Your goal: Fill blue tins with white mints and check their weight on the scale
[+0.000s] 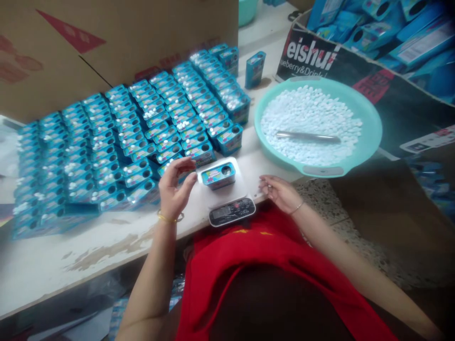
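1. Left hand [174, 187], in the head view: half spread, thumb apart from the bent fingers, with nothing seen in its grasp; it is raised just left of the box on the scale, and its fingertips look clear of it
2. Right hand [280, 193]: turned partly upward, fingers loosely curled, near the scale's right side; whether it pinches something small, I cannot tell
3. Box [213, 174]: blue, upright on the scale, with a round hole at the right end of its top
4. Scale [243, 187]: white, near the table's front edge between the hands; its dark panel [227, 213] faces the person, the reading too blurred to make out
5. Rows of boxes [142, 123]: blue, packed close together on the table [42, 265] left of and behind the scale, with white pellets lying on many tops
6. Lone box [254, 73]: standing apart beyond the right end of the rows
7. Bowl [371, 128]: green, right of the scale, with many white pellets [309, 111] inside and a metal rod [308, 137] lying across them
8. Dark carton [401, 113]: behind and right of the bowl, heaped with blue boxes
9. Brown carton [142, 38]: behind the rows
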`<state>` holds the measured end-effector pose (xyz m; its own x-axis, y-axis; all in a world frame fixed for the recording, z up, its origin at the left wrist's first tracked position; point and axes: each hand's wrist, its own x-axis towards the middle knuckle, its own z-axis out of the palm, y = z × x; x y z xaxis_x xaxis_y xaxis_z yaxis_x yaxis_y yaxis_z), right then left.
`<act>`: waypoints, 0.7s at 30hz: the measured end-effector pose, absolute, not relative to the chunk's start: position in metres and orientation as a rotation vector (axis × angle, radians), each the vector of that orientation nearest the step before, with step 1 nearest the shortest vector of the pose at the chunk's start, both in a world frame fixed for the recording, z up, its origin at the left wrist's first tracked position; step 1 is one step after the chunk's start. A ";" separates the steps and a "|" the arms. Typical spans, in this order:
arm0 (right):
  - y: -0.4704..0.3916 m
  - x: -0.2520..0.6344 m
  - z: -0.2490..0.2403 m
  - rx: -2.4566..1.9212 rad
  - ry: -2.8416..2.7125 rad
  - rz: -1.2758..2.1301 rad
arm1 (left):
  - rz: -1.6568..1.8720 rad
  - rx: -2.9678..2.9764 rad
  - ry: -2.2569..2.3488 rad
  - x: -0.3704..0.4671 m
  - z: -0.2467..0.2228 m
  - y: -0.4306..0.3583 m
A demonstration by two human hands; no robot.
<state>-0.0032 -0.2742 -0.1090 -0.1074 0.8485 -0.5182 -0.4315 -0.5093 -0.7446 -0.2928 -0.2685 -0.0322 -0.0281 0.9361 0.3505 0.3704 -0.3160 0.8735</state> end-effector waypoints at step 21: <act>-0.264 -0.027 -0.117 -1.352 -0.623 1.717 | 1.336 2.541 1.464 -0.210 0.086 -0.035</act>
<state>-0.0274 -0.2640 -0.1170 -0.0629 0.8455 -0.5303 -0.3089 -0.5217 -0.7952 -0.2103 -0.0352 0.0861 0.2450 0.6817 0.6894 0.7489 -0.5846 0.3120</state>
